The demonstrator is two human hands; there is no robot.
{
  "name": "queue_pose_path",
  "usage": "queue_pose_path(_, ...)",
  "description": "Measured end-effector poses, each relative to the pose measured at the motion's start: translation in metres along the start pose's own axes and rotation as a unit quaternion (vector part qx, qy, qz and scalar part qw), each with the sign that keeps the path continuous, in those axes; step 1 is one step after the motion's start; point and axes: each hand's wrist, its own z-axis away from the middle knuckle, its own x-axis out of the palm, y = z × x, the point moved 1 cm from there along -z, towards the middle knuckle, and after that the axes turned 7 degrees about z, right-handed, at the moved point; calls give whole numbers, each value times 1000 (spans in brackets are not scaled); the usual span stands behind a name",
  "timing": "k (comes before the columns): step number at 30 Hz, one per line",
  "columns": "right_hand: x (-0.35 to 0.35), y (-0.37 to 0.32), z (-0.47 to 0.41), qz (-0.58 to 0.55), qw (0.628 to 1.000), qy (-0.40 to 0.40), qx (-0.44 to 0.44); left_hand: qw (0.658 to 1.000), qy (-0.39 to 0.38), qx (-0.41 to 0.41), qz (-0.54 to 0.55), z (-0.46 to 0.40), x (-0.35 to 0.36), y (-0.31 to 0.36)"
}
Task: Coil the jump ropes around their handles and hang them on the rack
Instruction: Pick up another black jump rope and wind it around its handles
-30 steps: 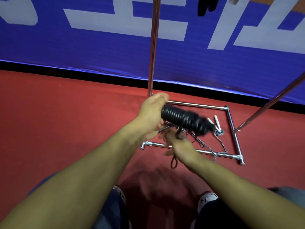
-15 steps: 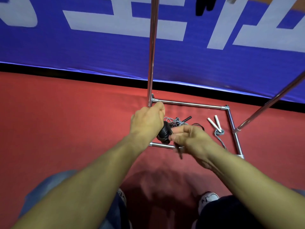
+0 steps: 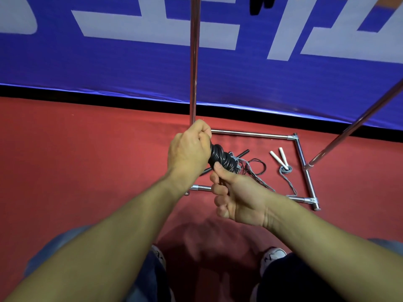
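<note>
You hold the black coiled jump rope [image 3: 222,159] over the rack [image 3: 253,134]; a white-handled grey rope [image 3: 283,164] lies loose inside its base.

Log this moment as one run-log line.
left hand grips coiled black rope | right hand pinches its lower end | white-handled rope on floor inside rack base | not yet hung

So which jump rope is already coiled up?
The black rope held in both hands; the white-handled rope and black-handled one lie loose on the floor.
</note>
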Motion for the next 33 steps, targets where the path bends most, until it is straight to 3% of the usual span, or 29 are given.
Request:
queue_pose_path(6, -3, 12, -11, -39, 987, 144, -57, 1000, -3, -22, -18, 1, -3, -2)
queue_pose_path(9, -6, 14, -9, -32, 984, 147, -92, 999, 7, -44, -24, -2, -7, -3)
queue_pose_path(12, -14, 9, -2, 135, 976, 87, -147, 998, 18, -54, -9, -6, -11, -2)
queue_pose_path(14, -21, -1, 4, 313, 929, 100, -170, 1000, 9, -25, 4, -2, -10, 5)
queue_pose_path(16, -21, -9, 7, 407, 894, 105, -159, 1000, -2, 6, 19, 3, -6, 13)
queue_pose_path(19, -11, -3, 4, 408, 896, 119, -128, 998, 11, 14, 61, 4, -1, 14)
queue_pose_path(23, -5, 8, -5, 389, 892, 171, -154, 997, 43, -1, 64, 2, -2, 11)
queue_pose_path(24, -8, 7, -7, 437, 858, 204, -177, 997, 49, -10, 55, 1, -3, 10)
queue_pose_path(26, -13, 5, -4, 588, 728, 296, -194, 996, 65, -42, 38, -1, -6, 6)
queue_pose_path(28, -19, -1, 2, 669, 603, 393, -187, 994, 76, -76, 23, -6, -10, 1)
queue_pose_path(29, -22, -4, 4, 667, 577, 421, -213, 993, 79, -86, 15, -7, -11, -1)
queue_pose_path(30, -25, -7, 7, 643, 580, 433, -250, 993, 79, -89, 11, -8, -11, -1)
queue_pose_path(31, -28, -10, 8, 604, 610, 430, -279, 993, 79, -89, 9, -7, -11, -1)
queue_pose_path(33, -28, -15, 8, 482, 719, 397, -306, 994, 74, -84, 10, -8, -9, 1)
